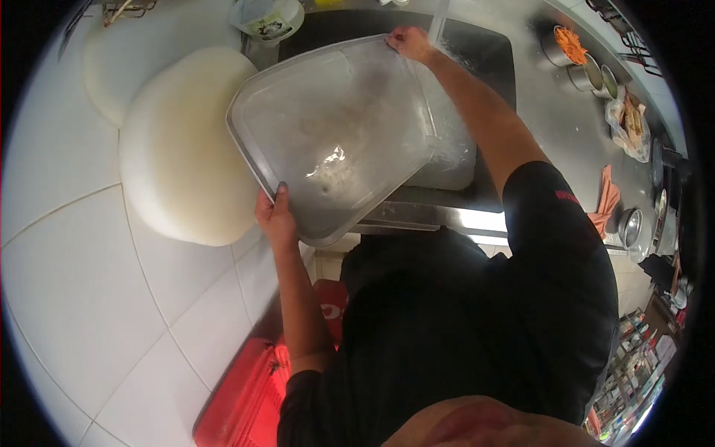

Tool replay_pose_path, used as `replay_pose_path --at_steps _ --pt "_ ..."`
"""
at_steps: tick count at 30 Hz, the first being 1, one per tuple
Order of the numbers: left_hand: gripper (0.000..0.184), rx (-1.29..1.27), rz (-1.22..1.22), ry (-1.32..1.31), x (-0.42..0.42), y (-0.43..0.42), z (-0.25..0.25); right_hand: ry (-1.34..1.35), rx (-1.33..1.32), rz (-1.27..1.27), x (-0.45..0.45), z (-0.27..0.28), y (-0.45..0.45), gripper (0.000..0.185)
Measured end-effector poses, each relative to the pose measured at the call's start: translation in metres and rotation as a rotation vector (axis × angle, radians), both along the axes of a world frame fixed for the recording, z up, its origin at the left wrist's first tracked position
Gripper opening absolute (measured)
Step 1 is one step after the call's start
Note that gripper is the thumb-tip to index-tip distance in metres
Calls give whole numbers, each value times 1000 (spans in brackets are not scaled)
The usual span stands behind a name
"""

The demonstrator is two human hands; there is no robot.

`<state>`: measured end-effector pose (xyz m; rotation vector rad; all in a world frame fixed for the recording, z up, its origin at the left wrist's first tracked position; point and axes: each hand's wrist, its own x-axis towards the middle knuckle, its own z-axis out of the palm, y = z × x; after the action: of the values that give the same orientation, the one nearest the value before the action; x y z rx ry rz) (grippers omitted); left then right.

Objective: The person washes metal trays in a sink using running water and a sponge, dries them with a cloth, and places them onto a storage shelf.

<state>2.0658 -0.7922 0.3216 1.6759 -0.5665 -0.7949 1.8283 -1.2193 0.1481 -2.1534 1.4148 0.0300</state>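
Partly over the sink, the wide tray is gripped at its edges, by the left hand just left of the sink and the right hand above its far side, probably for steadiness.

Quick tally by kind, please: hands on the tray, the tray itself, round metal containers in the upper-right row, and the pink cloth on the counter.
Bare hands: 2, left hand and right hand
Large grey rectangular tray: 1
Round silver metal containers: 3
Crumpled pink cloth: 1
Total: 7
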Motion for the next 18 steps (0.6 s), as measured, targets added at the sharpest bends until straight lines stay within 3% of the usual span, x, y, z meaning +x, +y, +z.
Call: replay_pose_path --at_steps 1,3,4,5,8,12,14,15,16,17,18 --pt "18 -35 -11 -25 2 -3 3 103 43 96 3 13 -5 54" --pt "17 -33 -48 -41 2 -2 1 76 -58 -6 -19 -46 6 53" --pt "17 -36 -64 -50 3 -4 2 62 -111 -56 -23 -48 15 53" --pt "17 4 -66 -70 5 -6 4 362 -184 221 -29 -46 11 49" --pt "17 64 -91 -81 10 -9 4 29 -219 53 -35 -50 12 44" --pt "15 32 -110 -125 4 -11 12 -169 -335 3 -48 -78 -12 40" --pt "14 9 -111 -164 1 -17 17 -721 228 -394 -65 -70 30 44" --pt "13 -18 -104 -160 1 -17 13 -469 268 -460 -65 -29 75 44" --pt "13 -44 -95 -155 2 -18 9 -649 450 -533 -72 -51 96 39" --pt "14 -5 -102 -161 5 -17 6 -515 553 -510 -77 -53 117 36" --pt "14 36 -111 -163 11 -18 1 -694 640 -603 -80 -62 148 40"
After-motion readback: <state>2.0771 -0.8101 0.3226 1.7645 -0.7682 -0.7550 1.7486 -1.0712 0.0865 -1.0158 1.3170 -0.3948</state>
